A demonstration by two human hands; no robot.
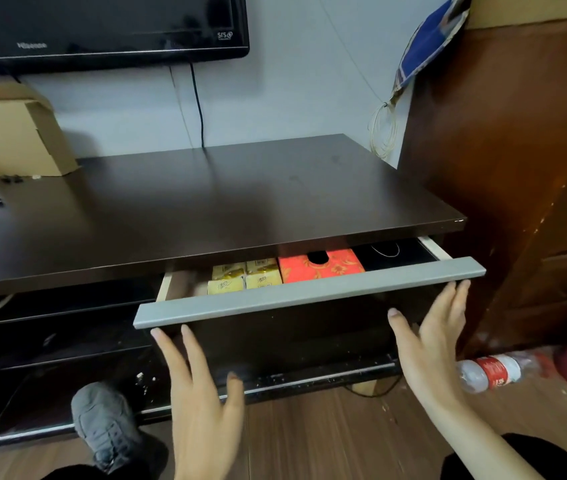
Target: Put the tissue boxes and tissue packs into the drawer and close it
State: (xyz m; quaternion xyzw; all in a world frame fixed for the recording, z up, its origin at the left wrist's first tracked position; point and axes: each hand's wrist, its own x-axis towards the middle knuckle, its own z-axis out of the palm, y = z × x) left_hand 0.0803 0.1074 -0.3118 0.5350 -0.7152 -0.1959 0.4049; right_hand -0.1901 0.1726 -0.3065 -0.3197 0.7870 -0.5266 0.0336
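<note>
The drawer [309, 291] of the dark TV stand stands a little way out, its grey handle bar running across the front. Inside it lie several yellow tissue packs [245, 276] at the left and a red patterned tissue box [321, 266] to their right. My left hand [202, 393] is flat, fingers spread, its fingertips on the drawer's dark front just below the bar's left end. My right hand [431, 336] is likewise flat against the front near the right end, fingertips under the bar. Neither hand holds anything.
A cardboard box [15, 133] sits at the stand's back left under a television [102, 26]. A brown wooden cabinet [517, 168] stands close on the right. On the floor lie a plastic bottle [493, 372] and a grey shoe [105, 424].
</note>
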